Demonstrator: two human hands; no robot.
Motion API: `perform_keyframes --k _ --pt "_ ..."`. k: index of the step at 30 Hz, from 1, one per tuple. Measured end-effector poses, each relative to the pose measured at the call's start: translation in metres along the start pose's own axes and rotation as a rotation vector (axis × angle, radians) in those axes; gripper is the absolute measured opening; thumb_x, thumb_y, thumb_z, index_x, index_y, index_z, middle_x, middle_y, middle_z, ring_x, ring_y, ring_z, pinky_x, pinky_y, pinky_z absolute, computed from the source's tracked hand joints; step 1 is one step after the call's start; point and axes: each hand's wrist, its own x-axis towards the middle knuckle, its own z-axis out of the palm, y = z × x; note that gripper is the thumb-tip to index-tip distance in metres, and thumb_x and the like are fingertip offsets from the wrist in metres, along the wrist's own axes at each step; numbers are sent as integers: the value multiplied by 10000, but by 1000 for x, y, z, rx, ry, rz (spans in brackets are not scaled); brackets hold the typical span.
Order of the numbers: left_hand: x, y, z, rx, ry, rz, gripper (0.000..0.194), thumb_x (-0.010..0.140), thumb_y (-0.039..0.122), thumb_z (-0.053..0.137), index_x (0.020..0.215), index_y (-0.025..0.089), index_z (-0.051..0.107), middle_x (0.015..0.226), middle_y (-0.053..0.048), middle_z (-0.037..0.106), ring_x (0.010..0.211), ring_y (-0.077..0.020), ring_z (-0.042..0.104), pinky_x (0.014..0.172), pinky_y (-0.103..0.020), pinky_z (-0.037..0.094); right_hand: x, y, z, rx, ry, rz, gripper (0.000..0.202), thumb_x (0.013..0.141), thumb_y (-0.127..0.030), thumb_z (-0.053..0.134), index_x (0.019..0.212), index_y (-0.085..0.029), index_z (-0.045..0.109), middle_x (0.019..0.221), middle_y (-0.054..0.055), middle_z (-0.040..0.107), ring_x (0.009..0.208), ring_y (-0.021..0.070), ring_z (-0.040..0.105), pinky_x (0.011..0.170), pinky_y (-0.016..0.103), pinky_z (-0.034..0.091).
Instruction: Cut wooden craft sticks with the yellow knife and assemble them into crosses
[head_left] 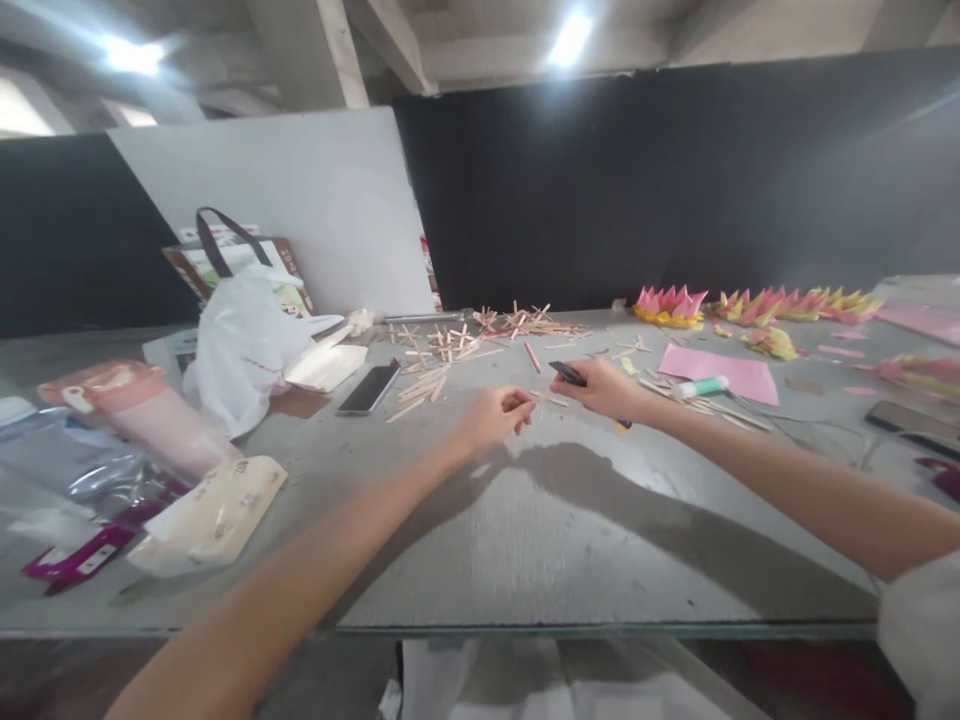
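far left, a clear plastic container (pixel 34 455) is cut off by the frame edge; contents unreadable. the magenta item (pixel 79 560) by it is partly covered, can't identify. next, pink tumbler (pixel 135 400), its base end behind a cream soft pack (pixel 217 515). white plastic bag (pixel 244 345) hides most of a printed carry bag (pixel 281 262); bag contents not visible. then a phone (pixel 369 389), screen dark, and loose wooden sticks (pixel 420 388), overlapping too much to count. left hand (pixel 499 415) has fingers curled over the table (pixel 450 560); can't tell if anything is pinched inside. pink stick (pixel 532 357) lies beyond, between the hands. right hand (pixel 600 388) grips a dark tool (pixel 568 373), front end poking out toward the left hand, middle hidden by fingers. right of that, glue stick (pixel 701 387) near pink paper (pixel 724 372); paper flowers (pixel 671 305) behind, rightmost ones blurred. second phone (pixel 911 425) runs off the right edge.
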Motion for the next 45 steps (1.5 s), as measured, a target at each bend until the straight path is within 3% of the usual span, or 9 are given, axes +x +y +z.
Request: perform_keyframes --k 6,9,12,18,22,26,35,40,45 --pt "52 -21 -3 318 76 -42 171 909 269 666 832 151 762 797 -60 772 759 -190 680 725 -289 476 54 25 2 -130 37 153 151 923 -352 590 900 -204 567 755 19 610 699 192 544 663 285 351" --pt "64 -36 -1 364 71 -82 134 853 196 713 748 143 778 707 -54 744 699 -194 653 708 -300 458 51 38 12 -129 78 233 241 850 -182 554 1084 -168 500 850 76 643 727 224 588 661 299 388" --pt "68 -50 2 391 66 -105 129 866 186 712 769 153 790 739 -57 752 704 -189 645 698 -295 450 34 47 20 -83 32 241 288 783 -102 516 1054 -186 470 882 86 660 770 225 635 679 291 447" --pt "88 -72 4 427 16 -67 117 858 174 739 762 182 804 778 -58 747 838 -216 652 832 -322 467 7 46 39 139 70 190 233 1014 -300 399 1191 -206 520 910 59 710 862 219 688 812 322 517" --pt "104 -83 1 402 3 -61 76 855 178 752 806 186 810 804 -56 756 838 -214 658 807 -312 475 2 42 54 204 47 351 423 1081 -418 332 1445 -262 481 751 -14 664 526 186 593 584 282 454" --pt "109 -95 -11 382 39 -48 52 846 218 787 800 195 796 813 -57 753 856 -224 658 818 -323 479 9 45 65 166 96 406 385 1067 -424 381 1385 -213 437 714 -15 622 632 234 651 631 310 486" --pt "112 -106 -33 379 151 -77 156 894 194 681 806 204 809 779 -42 695 817 -204 620 763 -305 438 32 59 75 257 75 212 471 1078 -293 379 1543 -234 326 1034 66 721 918 216 732 891 364 588" --pt "111 -103 -34 394 139 -95 199 913 218 638 811 201 807 815 -46 708 856 -210 632 784 -315 435 23 73 80 119 164 174 613 1082 -284 381 1677 -291 232 1133 83 755 892 216 774 860 363 635" --pt "110 -105 -32 378 147 -84 188 890 166 620 811 186 790 838 -48 713 852 -202 636 806 -312 448 24 71 76 21 208 99 562 1081 -286 425 1639 -289 364 1467 128 658 1302 277 683 1021 405 605"
